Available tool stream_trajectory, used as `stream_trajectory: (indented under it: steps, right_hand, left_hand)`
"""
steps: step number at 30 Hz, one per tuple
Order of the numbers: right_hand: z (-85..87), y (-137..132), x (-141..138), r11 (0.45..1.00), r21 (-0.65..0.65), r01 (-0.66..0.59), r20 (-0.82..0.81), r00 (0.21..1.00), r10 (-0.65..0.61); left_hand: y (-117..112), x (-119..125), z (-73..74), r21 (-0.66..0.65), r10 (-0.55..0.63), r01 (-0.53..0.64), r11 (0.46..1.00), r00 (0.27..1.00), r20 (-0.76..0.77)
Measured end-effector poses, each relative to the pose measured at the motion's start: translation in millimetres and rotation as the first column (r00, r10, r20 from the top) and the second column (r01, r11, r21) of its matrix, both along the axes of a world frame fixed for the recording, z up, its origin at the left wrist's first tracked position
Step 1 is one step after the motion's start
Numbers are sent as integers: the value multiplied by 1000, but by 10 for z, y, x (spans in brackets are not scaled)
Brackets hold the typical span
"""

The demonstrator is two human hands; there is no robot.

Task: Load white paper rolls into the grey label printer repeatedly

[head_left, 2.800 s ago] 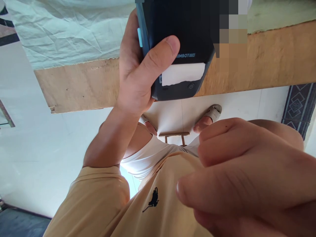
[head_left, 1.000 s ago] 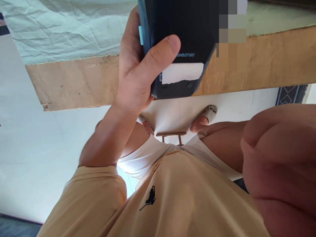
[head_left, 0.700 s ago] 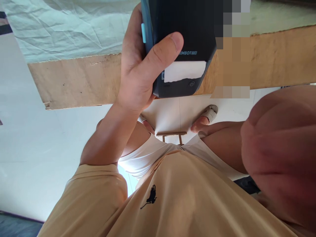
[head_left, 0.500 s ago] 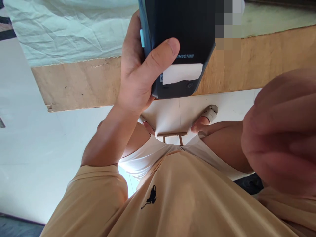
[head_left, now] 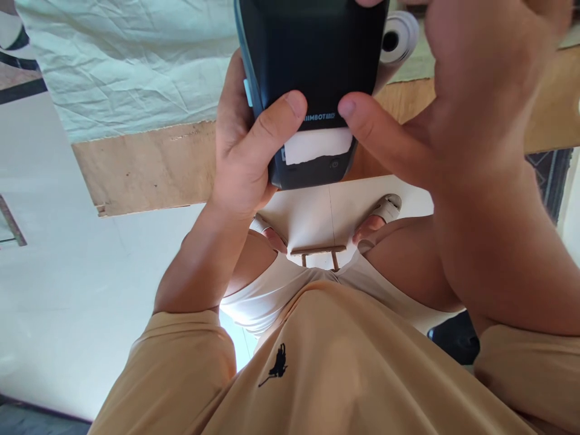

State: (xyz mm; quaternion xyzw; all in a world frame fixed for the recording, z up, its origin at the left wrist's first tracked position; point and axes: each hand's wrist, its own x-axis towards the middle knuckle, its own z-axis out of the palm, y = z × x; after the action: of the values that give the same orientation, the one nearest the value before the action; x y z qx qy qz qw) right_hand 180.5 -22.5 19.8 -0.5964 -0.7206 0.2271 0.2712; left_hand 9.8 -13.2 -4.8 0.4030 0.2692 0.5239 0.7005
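A black label printer (head_left: pixel 312 60) with a blue side edge and "NIIMBOT" lettering is held up at the top of the head view, over the table's front edge. My left hand (head_left: pixel 242 145) wraps its left side, thumb lying on the front face. From the right, my right hand (head_left: pixel 471 103) grips it too. That thumb presses near the lettering, and a fingertip shows on the upper face. A torn-edged white paper strip (head_left: pixel 318 147) covers part of the lower front, just above a power button. The printer's far end is cut off by the frame.
A white roll (head_left: pixel 399 37) with a dark core lies behind the printer on the right. Pale green cloth (head_left: pixel 136 66) covers the table, leaving a bare wooden front edge (head_left: pixel 154 169). Below are my legs, sandals and a wooden bar (head_left: pixel 318 250).
My right hand has come up from the lower right and taken hold of the printer's right side. The printer, in my left hand, has shifted slightly left and down in view.
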Motion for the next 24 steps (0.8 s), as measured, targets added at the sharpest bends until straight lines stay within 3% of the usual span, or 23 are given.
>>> stream_trajectory:
  steps: [2, 3, 9, 15, 19, 24]
  right_hand:
    - [17, -22, -61, 989, 148, 0, 305, 951, -45]
    - [19, -22, -73, 985, 174, 18, 370, 925, -82]
    - [-16, -14, -57, 993, 108, 52, 349, 933, -86]
    - [-72, -19, -78, 995, 101, 11, 290, 956, -40]
    - [-159, 35, -57, 983, 140, -118, 143, 985, 98]
    - [-241, 49, -62, 973, 186, -137, 34, 990, 133]
  left_hand:
    - [3, 18, 26, -21, -11, 11, 1000, 1000, -6]
    - [8, 29, 43, -26, -5, 5, 1000, 1000, 4]
    - [86, 31, 82, -146, -113, 113, 983, 994, 7]
    - [105, 7, 21, -143, -52, 31, 989, 989, -141]
    - [96, 15, 16, -112, -33, 19, 994, 991, -126]
    - [95, -5, 1, -111, 31, -42, 993, 995, -94]
